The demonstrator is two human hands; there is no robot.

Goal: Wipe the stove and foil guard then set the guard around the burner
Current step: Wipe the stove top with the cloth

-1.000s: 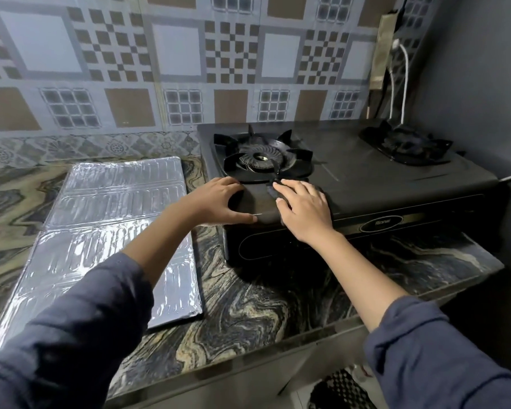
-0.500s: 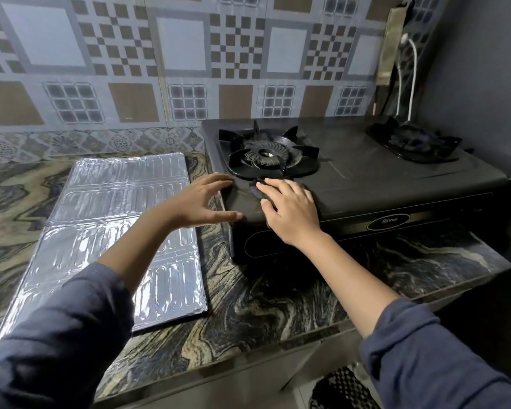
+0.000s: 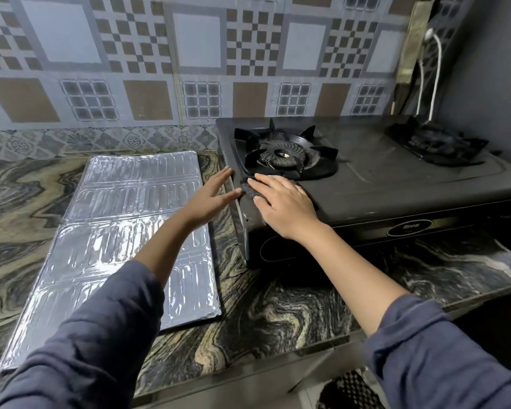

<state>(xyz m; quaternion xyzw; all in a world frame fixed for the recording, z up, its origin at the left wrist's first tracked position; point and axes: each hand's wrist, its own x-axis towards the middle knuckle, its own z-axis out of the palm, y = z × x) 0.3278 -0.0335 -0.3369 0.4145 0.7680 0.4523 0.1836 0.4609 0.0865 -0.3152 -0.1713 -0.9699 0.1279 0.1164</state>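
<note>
A dark cloth (image 3: pixel 246 188) is mostly hidden under the flat right hand (image 3: pixel 283 203), pressed on the near left corner of the matte black stove (image 3: pixel 396 184). The left hand (image 3: pixel 211 196) is spread wide, empty, beside the stove's edge. The ribbed foil guard (image 3: pixel 106 231) lies flat on the marbled table (image 3: pixel 278 314), left of the burner (image 3: pixel 283 154).
</note>
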